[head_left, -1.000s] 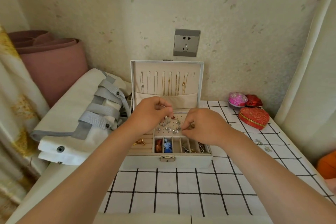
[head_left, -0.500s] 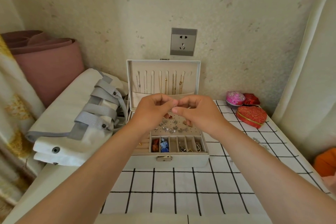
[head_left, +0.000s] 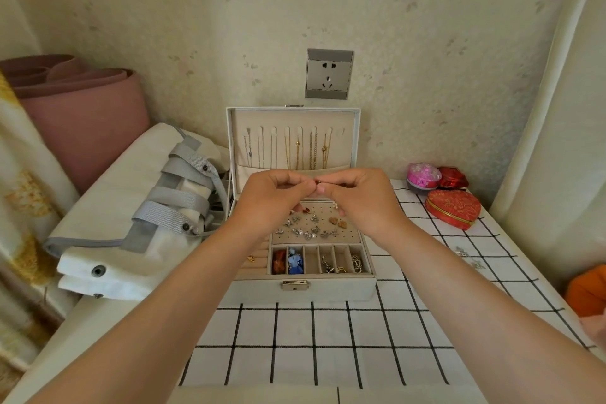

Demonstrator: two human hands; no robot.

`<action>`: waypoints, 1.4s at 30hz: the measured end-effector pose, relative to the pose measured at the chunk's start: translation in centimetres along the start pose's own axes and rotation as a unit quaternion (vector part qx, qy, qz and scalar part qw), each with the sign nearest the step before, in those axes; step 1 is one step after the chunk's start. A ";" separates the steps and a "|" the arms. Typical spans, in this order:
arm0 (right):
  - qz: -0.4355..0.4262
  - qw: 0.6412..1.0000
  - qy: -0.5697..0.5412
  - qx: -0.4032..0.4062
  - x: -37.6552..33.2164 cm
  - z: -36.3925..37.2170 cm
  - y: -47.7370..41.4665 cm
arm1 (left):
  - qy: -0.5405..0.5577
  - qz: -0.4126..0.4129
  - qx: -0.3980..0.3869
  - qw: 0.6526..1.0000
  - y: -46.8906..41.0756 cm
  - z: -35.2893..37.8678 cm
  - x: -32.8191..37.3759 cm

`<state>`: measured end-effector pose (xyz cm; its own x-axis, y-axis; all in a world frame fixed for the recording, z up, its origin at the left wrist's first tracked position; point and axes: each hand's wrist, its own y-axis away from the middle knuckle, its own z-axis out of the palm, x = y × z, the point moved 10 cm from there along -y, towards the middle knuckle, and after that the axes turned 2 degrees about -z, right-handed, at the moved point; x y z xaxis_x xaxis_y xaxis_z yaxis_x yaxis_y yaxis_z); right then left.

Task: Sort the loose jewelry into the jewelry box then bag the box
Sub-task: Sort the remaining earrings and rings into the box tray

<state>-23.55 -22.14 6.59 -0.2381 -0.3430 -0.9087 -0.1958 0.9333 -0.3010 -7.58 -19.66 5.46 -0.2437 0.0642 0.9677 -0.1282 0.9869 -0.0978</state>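
Head: left hand (head_left: 278,198), right hand (head_left: 360,198) pinch speck (head_left: 317,181) (unidentifiable) — screening jewelry box (head_left: 255,292); bag (head_left: 108,207) beside.

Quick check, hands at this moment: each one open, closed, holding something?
Left hand: closed, pinching a tiny jewelry piece above the jewelry box.
Right hand: closed, pinching the same piece; too small to identify.

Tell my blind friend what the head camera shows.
A left hand and a right hand meet above an open pale grey jewelry box, pinching a tiny piece of jewelry between them. Earrings dot its tray, necklaces hang in its lid, and it stands on a white black-gridded tablecloth.
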 end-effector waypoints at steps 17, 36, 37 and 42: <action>-0.070 0.877 0.464 -0.105 2.0 2.4 -0.6 | -0.432 0.189 -0.101 0.876 0.6 3.6 -1.4; -0.041 0.910 0.374 -0.176 1.9 1.0 -0.8 | -0.428 0.205 -0.112 0.873 0.7 4.3 -1.6; -0.027 0.913 0.365 -0.182 2.0 0.7 -0.6 | -0.427 0.209 -0.119 0.872 0.9 4.6 -1.5; 0.036 0.912 0.336 -0.233 3.3 0.6 0.7 | -0.446 0.219 -0.156 0.854 1.5 6.1 -1.6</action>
<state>-23.94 -22.60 3.20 -0.7644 -0.4165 -0.4922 -0.5023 0.8633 0.0495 -13.21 -19.20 2.33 -0.8559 0.4357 0.2787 0.3906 0.8977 -0.2039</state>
